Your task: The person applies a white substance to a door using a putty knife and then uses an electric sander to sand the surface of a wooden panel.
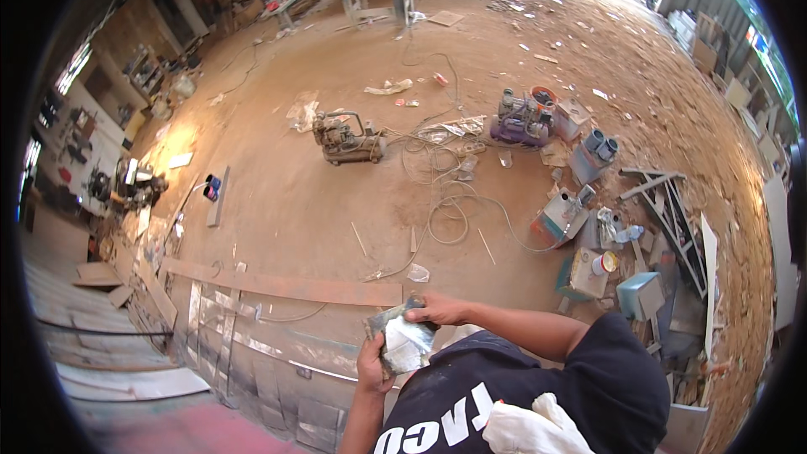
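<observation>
Gripped by L hand (371,360) & R hand (439,309) at opp. edges, white-smeared slab (398,338) is held near black T-shirt (513,370). If coating (409,351) is wet (can't be told), shirt may be smeared by any tilt.

**Dark grey-green, roughly rectangular flat slab (393,328) held at an angle**

From my end, I see the slab tilted in front of the torso, its broad face turned up to me. A bright white, uneven coating (408,346) covers much of that face, leaving dark margins. The left hand (371,363) grips its left edge; the right hand (433,309) meets its upper corner. I cannot tell its material.
</observation>
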`<action>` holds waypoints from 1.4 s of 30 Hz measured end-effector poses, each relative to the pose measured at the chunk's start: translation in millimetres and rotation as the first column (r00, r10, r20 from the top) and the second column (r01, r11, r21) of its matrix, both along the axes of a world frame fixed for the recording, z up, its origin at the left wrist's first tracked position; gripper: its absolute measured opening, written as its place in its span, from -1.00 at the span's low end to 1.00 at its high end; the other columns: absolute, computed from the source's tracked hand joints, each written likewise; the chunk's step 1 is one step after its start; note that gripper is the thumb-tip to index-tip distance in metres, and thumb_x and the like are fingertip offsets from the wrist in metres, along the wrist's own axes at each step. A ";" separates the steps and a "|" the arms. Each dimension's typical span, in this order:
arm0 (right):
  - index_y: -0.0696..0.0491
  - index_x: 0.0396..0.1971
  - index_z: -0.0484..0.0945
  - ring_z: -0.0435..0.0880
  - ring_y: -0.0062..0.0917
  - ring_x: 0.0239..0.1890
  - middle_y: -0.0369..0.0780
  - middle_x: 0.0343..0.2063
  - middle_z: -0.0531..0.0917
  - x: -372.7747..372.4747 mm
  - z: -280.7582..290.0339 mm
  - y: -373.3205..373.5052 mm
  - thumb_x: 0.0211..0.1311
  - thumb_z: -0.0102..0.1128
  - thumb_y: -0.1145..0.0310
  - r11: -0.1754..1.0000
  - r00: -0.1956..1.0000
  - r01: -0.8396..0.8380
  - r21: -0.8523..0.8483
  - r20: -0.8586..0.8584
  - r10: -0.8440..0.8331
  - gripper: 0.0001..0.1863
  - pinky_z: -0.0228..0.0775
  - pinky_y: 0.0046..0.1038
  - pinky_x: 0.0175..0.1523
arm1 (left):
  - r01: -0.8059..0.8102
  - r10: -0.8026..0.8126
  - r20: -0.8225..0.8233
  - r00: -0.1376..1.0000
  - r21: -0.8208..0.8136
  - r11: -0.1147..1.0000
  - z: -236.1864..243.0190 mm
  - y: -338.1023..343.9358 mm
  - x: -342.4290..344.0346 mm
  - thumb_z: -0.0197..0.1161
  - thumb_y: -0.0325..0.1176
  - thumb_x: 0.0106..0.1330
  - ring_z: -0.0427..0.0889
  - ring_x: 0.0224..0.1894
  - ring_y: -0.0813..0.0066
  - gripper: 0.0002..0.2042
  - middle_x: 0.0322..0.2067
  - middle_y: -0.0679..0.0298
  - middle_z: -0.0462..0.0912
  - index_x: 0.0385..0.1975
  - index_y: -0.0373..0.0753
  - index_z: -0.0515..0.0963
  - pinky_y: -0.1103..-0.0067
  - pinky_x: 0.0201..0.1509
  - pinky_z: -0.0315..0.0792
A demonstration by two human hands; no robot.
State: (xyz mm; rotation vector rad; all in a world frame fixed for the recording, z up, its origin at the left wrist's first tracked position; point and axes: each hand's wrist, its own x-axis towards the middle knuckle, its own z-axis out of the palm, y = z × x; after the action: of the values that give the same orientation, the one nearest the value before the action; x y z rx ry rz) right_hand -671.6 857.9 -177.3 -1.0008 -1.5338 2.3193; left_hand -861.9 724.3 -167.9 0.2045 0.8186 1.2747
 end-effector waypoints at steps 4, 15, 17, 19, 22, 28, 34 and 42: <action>0.07 -0.29 0.59 0.46 -0.67 -0.31 -0.41 -0.39 0.54 38.0 -21.8 -4.4 0.14 0.39 -0.28 0.990 0.988 0.088 0.113 0.115 -0.101 -0.38 0.32 -0.49 -0.29 | 0.129 -0.134 0.180 0.974 0.039 0.991 1.4 31.8 -12.4 0.02 -0.16 0.54 0.70 0.06 0.18 -0.55 0.06 0.09 0.66 0.27 -0.32 0.39 0.23 0.17 0.57; 0.01 -0.41 0.55 0.42 -0.73 -0.41 -0.45 -0.48 0.50 159.8 6.5 9.7 0.04 0.38 -0.44 0.726 0.712 0.683 0.081 -0.296 -0.637 -0.30 0.27 -0.55 -0.36 | 0.537 -0.536 0.028 0.844 -0.048 0.842 26.0 140.0 125.7 0.05 -0.22 0.56 0.73 0.00 0.24 -0.63 0.02 0.08 0.67 0.16 -0.38 0.45 0.29 0.13 0.61; 0.03 -0.41 0.56 0.42 -0.73 -0.40 -0.44 -0.49 0.50 198.3 -11.4 6.8 0.01 0.36 -0.48 0.660 0.671 0.737 0.144 -0.267 -0.691 -0.26 0.26 -0.54 -0.36 | 0.558 -0.561 -0.105 0.821 -0.063 0.828 17.9 161.3 161.8 0.08 -0.18 0.55 0.71 0.01 0.23 -0.61 0.04 0.09 0.67 0.18 -0.36 0.45 0.27 0.14 0.59; 0.07 -0.37 0.60 0.47 -0.66 -0.41 -0.39 -0.49 0.55 248.2 -16.3 -1.7 0.06 0.38 -0.41 0.645 0.678 0.729 0.230 -0.118 -0.725 -0.29 0.31 -0.47 -0.36 | 0.580 -0.590 -0.193 0.784 -0.113 0.807 14.4 170.6 204.8 0.12 -0.11 0.52 0.68 0.05 0.22 -0.55 0.06 0.10 0.65 0.20 -0.33 0.46 0.23 0.19 0.55; 0.10 -0.44 0.64 0.51 -0.56 -0.50 -0.31 -0.52 0.61 301.9 -33.1 -37.1 0.09 0.38 -0.34 0.569 0.537 0.779 0.263 0.190 -0.822 -0.33 0.34 -0.36 -0.41 | 0.674 -0.675 -0.067 0.735 -0.028 0.738 8.0 187.1 243.5 -0.01 -0.05 0.56 0.68 0.05 0.19 -0.53 0.06 0.15 0.66 0.25 -0.29 0.44 0.21 0.18 0.55; 0.12 -0.19 0.67 0.60 -0.67 -0.40 -0.36 -0.41 0.68 329.5 -32.5 -114.9 0.36 0.37 0.07 -0.209 -0.217 0.973 0.099 0.087 -0.972 -0.62 0.51 -0.48 -0.28 | 0.771 -0.767 -0.221 0.602 -0.088 0.631 -15.4 199.8 334.7 0.03 -0.18 0.59 0.65 0.13 0.20 -0.60 0.13 0.11 0.58 0.28 -0.27 0.33 0.20 0.20 0.57; 0.19 -0.16 0.70 0.66 -0.67 -0.25 -0.31 -0.27 0.75 348.3 -32.1 -110.8 0.41 0.32 0.23 -0.596 -0.593 0.799 -0.087 0.056 -0.803 -0.71 0.52 -0.51 -0.07 | 0.830 -0.806 -0.400 0.437 -0.167 0.533 -37.7 213.6 426.5 0.00 -0.12 0.61 0.56 0.14 0.42 -0.58 0.10 0.18 0.56 0.20 -0.37 0.40 0.45 0.23 0.47; 0.28 -0.29 0.68 0.59 -0.58 -0.41 -0.21 -0.46 0.71 404.6 -19.0 -51.8 0.37 0.32 0.22 -0.535 -0.617 0.784 0.315 0.296 -0.729 -0.66 0.46 -0.40 -0.26 | 0.979 -0.604 -0.771 0.202 0.134 0.155 -56.1 255.9 529.9 0.00 -0.15 0.61 0.53 -0.17 0.49 -0.64 -0.16 0.22 0.61 -0.02 -0.39 0.50 0.47 -0.07 0.45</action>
State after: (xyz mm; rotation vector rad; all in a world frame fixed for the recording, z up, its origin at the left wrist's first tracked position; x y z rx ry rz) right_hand -267.0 806.1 -196.2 -1.7896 0.2353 0.5087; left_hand -332.0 980.2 -224.0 1.5057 0.5094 0.2096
